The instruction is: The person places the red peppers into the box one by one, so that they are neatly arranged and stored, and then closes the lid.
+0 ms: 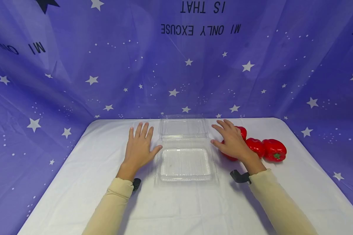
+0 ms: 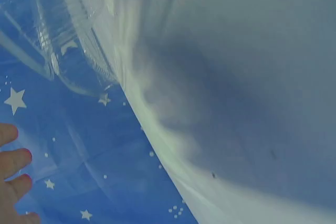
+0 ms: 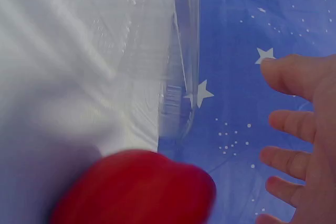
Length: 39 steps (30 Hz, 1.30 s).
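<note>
A clear plastic clamshell container (image 1: pixel 185 163) lies opened out on the white table, its lid (image 1: pixel 183 127) toward the back edge. To its left my left hand (image 1: pixel 139 148) hovers with fingers spread and nothing held. My right hand (image 1: pixel 231 140), also spread, is over the red bell peppers (image 1: pixel 255 147) at the container's right and partly hides some of them. One red bell pepper (image 3: pixel 139 190) shows below the right fingers (image 3: pixel 286 161) in the right wrist view. Left fingertips (image 2: pixel 16 161) appear at the edge of the left wrist view, apart from the clear plastic.
A white cloth covers the table (image 1: pixel 170 209). Behind and beside it hangs a purple-blue curtain (image 1: pixel 153 71) with white stars and lettering. The rightmost bell pepper (image 1: pixel 274 150) lies with its green stem facing the front. Black wrist mounts show under both wrists.
</note>
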Available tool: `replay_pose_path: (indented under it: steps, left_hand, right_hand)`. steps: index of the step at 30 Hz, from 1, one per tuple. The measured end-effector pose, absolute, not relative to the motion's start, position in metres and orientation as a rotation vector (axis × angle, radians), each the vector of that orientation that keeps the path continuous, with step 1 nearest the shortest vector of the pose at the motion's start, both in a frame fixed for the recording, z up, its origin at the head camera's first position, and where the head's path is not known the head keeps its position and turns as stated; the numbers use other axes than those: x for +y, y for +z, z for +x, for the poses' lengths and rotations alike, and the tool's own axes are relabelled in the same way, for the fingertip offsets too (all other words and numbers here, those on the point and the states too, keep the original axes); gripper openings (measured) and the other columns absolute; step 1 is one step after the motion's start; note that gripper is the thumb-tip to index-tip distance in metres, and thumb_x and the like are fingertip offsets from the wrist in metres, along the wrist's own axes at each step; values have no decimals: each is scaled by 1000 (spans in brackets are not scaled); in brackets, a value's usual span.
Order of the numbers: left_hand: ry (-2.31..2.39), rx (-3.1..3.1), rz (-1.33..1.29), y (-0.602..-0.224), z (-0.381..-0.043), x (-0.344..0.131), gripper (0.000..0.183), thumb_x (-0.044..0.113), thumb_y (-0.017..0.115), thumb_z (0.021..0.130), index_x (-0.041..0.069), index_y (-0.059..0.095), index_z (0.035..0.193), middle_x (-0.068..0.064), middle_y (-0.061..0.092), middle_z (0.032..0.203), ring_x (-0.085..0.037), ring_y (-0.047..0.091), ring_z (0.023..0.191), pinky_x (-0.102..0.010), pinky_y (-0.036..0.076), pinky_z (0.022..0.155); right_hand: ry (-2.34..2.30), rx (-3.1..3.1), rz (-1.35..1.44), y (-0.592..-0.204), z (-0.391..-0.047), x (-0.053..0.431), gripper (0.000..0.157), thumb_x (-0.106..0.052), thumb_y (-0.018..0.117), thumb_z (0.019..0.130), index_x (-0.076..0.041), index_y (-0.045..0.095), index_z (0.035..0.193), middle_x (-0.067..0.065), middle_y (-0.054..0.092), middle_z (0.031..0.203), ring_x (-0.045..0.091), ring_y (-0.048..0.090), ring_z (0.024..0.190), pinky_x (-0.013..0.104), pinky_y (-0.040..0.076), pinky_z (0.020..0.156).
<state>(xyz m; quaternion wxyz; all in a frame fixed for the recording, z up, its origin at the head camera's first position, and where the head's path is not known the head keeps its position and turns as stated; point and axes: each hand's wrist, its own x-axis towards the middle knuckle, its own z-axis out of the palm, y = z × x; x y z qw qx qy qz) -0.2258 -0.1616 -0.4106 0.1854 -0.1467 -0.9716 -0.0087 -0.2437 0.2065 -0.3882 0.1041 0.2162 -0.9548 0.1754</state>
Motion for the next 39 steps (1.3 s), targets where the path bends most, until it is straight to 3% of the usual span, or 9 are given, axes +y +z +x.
replay_pose_path:
  steps: [11, 16, 21, 25, 39]
  left_hand:
    - [-95, -2598, -546, -405, -215, -182, 68, 46, 62, 92, 4, 49, 144, -18, 45, 153, -39, 35, 146, -60, 25, 120]
    - [-135, -2534, -622, -409, -205, -193, 59, 35, 67, 90, 1, 56, 137, -19, 50, 148, -39, 44, 139, -58, 36, 115]
    - [-180, -2498, -656, -414, -198, -207, 54, 27, 70, 87, -1, 59, 133, -19, 55, 144, -39, 50, 134, -56, 42, 109]
    - [-195, -2485, -643, -420, -195, -217, 53, 25, 72, 86, -1, 61, 131, -20, 57, 141, -40, 52, 131, -56, 44, 107]
    - [-358, -2479, -606, -433, -191, -225, 52, 22, 74, 83, 2, 62, 130, -15, 60, 139, -36, 57, 125, -54, 50, 95]
  right_hand:
    - [625, -2752, 684, -379, -233, 232, 56, -18, 70, 86, -12, 55, 140, 17, 44, 152, 40, 33, 143, 73, 31, 107]
    - [658, -2679, 733, -384, -228, 253, 52, -13, 74, 83, -8, 60, 133, 19, 51, 145, 41, 39, 137, 73, 33, 105]
    - [625, -2610, 729, -388, -219, 282, 51, -5, 79, 78, -5, 64, 127, 18, 56, 137, 40, 45, 129, 70, 42, 98]
    - [620, -2583, 690, -389, -215, 299, 50, -2, 79, 76, -2, 65, 124, 20, 57, 135, 41, 47, 126, 69, 48, 92]
    - [619, -2619, 585, -394, -205, 320, 48, -3, 78, 78, -2, 65, 124, 23, 57, 134, 44, 46, 124, 72, 44, 92]
